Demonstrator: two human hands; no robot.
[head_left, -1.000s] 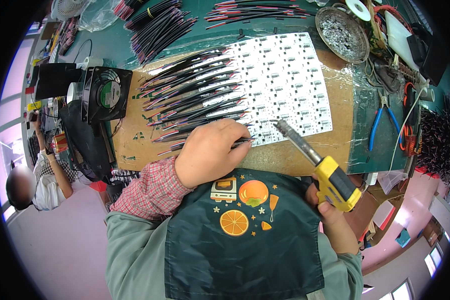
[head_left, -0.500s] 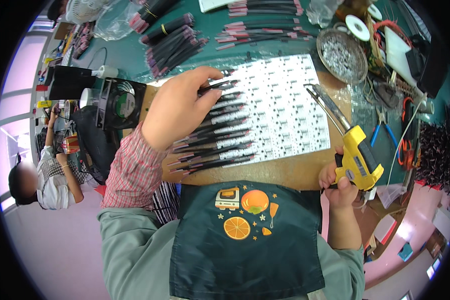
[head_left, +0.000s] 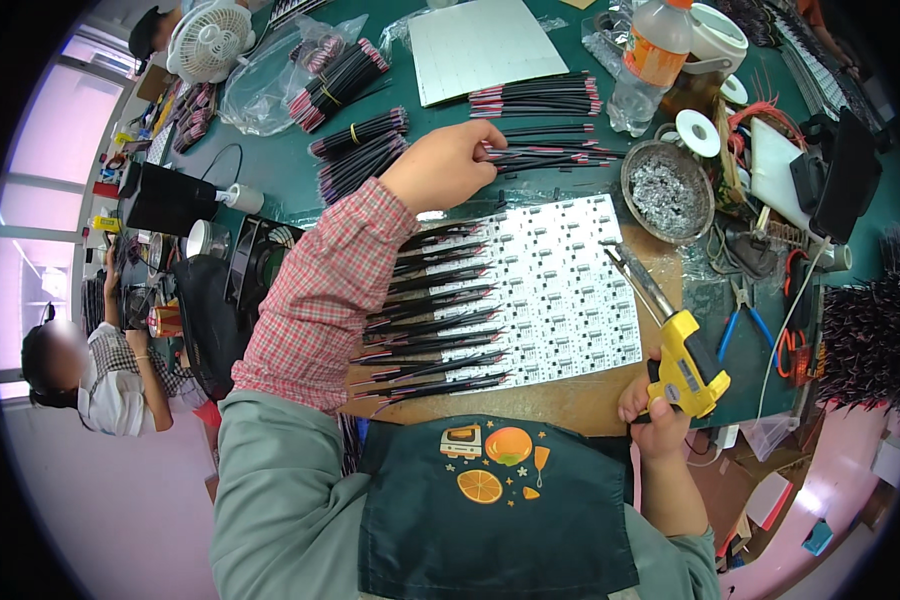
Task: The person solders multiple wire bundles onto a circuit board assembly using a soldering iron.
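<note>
My left hand (head_left: pixel 442 168) reaches across to the loose black cables (head_left: pixel 555 155) at the back of the table. Its thumb and forefinger close at the cables' left ends, around a black cable. In my right hand (head_left: pixel 656 410) is a yellow soldering gun (head_left: pixel 692 368), its metal tip pointing up and left, close to the right edge of a white circuit board panel (head_left: pixel 570 290). Along the panel's left side lies a column of short black cables (head_left: pixel 435 318) with red and pale ends. Panel and cables rest on a brown board (head_left: pixel 540 412).
Right of the panel are a round bowl of silvery scraps (head_left: pixel 667 190), blue-handled pliers (head_left: pixel 745 315) and a plastic bottle (head_left: pixel 652 65). Bundled cables (head_left: pixel 338 85) and a white sheet (head_left: pixel 485 50) lie at the back. A fan (head_left: pixel 255 262) stands left; a co-worker (head_left: pixel 120 370) sits beyond.
My left hand has moved from the cables at the panel's upper left to the loose cables farther back. The view has shifted, showing more of the table's far side. My right hand still holds the soldering gun.
</note>
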